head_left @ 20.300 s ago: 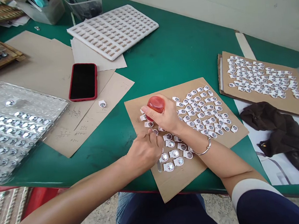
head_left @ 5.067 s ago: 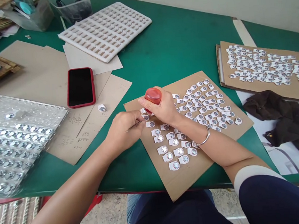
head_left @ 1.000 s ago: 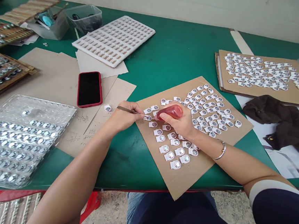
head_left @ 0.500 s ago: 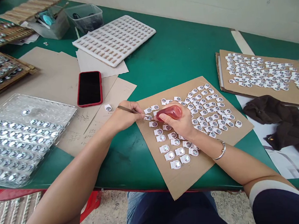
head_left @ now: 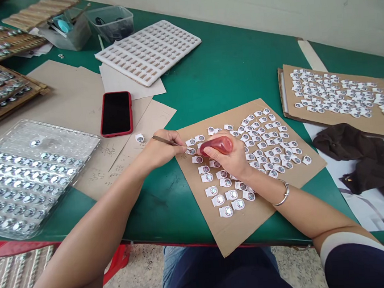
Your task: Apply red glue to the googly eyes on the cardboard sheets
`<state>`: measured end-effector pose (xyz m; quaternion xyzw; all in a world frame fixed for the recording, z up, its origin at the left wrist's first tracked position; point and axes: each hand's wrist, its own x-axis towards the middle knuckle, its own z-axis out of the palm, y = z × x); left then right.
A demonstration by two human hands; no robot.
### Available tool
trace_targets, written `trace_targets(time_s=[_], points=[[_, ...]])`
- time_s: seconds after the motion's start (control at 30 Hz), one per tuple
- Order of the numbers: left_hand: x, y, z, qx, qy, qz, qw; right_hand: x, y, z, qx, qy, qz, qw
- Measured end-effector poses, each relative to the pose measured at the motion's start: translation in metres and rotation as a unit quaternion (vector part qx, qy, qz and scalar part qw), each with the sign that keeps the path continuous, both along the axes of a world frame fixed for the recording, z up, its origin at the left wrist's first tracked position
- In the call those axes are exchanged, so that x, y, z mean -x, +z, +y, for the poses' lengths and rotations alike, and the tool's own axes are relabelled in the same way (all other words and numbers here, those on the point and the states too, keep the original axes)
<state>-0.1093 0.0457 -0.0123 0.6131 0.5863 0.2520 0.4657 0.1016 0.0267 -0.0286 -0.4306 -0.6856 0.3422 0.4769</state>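
Bent over a green table (head_left: 239, 63), a person works with both hands on a white tag (head_left: 191, 151) near the left edge of a cardboard sheet (head_left: 220, 238). The left hand (head_left: 165, 150) pinches what look like dark tweezers (head_left: 163, 140), its fingertips just beside the tag; whether the tips grip it is too small to tell. The right hand (head_left: 235, 160) wraps a red handle (head_left: 217, 146), its narrow end aimed at the same tag.

The likeliest mishap is a slip: should the red tool slide off so small a target, it could scratch the silver face or jab the left fingertips. A loose pinch could let the tag twist away, and a dragging right wrist, with its bracelet (head_left: 285, 193), could scatter the crowded tags beneath and beside it.

At left, a clear tray (head_left: 60, 140) holds rows of silver discs, one apart from the rest. Wooden trays (head_left: 41, 85) beyond carry more. A white foam tray (head_left: 148, 83) shows rows of slots. Behind, one plastic tub (head_left: 84, 39) contains a blue item and tools; its neighbor, a second tub (head_left: 128, 22), holds dark objects, hard to make out.
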Motion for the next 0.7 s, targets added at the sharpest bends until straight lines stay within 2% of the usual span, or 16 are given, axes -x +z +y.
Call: trace_targets(time_s=[0.37, 0.47, 0.57, 0.7], points=[[0.000, 0.000, 0.000, -0.004, -0.003, -0.004, 1.000, 0.001, 0.001, 0.000, -0.012, -0.002, 0.000, 1.000], [-0.001, 0.001, -0.001, -0.011, -0.008, -0.003, 1.000, -0.002, 0.002, 0.002, 0.063, -0.007, 0.058, 0.996], [-0.003, 0.004, -0.003, -0.022, -0.009, 0.010, 1.000, -0.008, 0.006, 0.008, 0.147, -0.014, 0.161, 0.976], [-0.003, 0.012, -0.007, -0.066, 0.011, 0.032, 0.997, -0.017, 0.014, 0.021, 0.182, -0.028, 0.247, 0.951]])
